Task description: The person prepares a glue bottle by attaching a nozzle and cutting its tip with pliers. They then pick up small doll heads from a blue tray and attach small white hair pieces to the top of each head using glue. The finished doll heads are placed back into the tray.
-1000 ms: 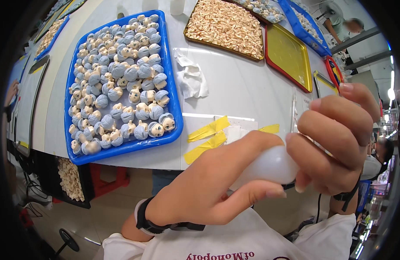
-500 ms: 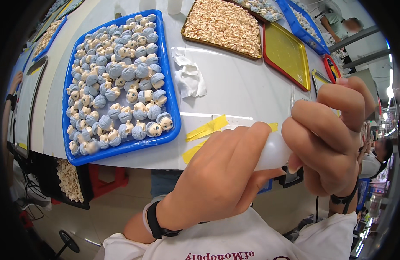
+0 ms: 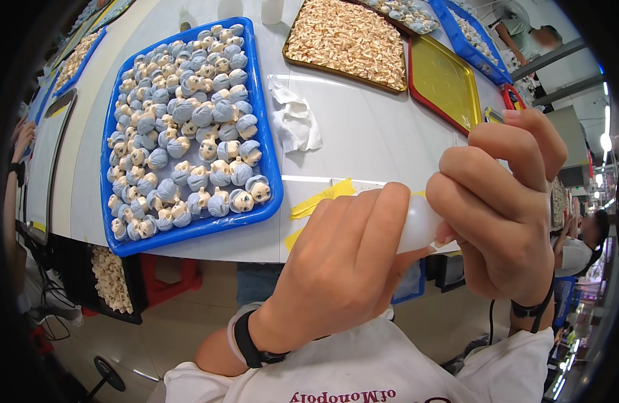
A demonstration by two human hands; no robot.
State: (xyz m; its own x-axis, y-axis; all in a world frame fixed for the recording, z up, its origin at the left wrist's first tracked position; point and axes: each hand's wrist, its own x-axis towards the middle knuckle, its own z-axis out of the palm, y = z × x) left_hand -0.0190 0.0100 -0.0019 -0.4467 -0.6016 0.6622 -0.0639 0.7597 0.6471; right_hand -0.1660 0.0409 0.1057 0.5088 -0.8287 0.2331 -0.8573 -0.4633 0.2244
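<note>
Object (image 3: 419, 223) — white, rounded — held in left hand (image 3: 340, 272).

- Looks like a toy factory workshop, doll assembly kind of thing
- Dead giveaway: blue tray (image 3: 268, 134) packed with blue-haired doll heads (image 3: 182, 107), by the worktop (image 3: 363, 141)'s near edge, toward the left
- Farther back, a shallow tray (image 3: 350, 78) heaped with tiny beige parts, loads of them
- Black crate (image 3: 136, 289) of more beige pieces, lower than that near edge
- Another person's hand (image 3: 22, 138) far left, a person in a pale shirt (image 3: 573, 258) off right
</note>
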